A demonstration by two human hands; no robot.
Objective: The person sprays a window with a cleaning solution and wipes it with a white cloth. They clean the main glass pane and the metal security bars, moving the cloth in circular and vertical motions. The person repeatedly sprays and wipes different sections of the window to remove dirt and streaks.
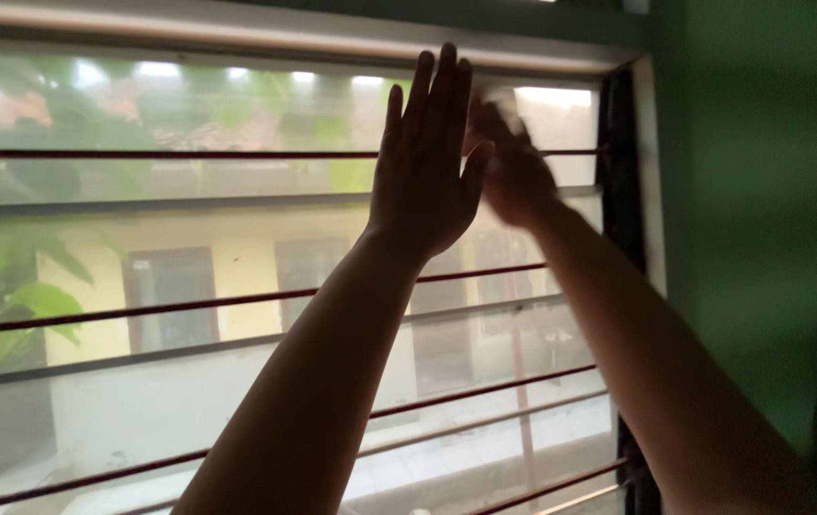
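Observation:
Both my arms reach up to the top right part of a louvred glass window (189,229). My left hand (424,162) is flat and open, fingers together and pointing up, held against or just in front of the glass. My right hand (513,167) is beside it, to the right, blurred by motion. It seems to hold something small and pale at its fingertips near the top slat, but the blur hides what it is. Thin dark red horizontal bars (141,307) run across in front of the glass.
The window frame's top rail (237,33) is just above my hands. A dark side frame (623,191) and a green wall (761,191) stand to the right. Through the glass I see a yellow building (237,277) and green leaves (8,305).

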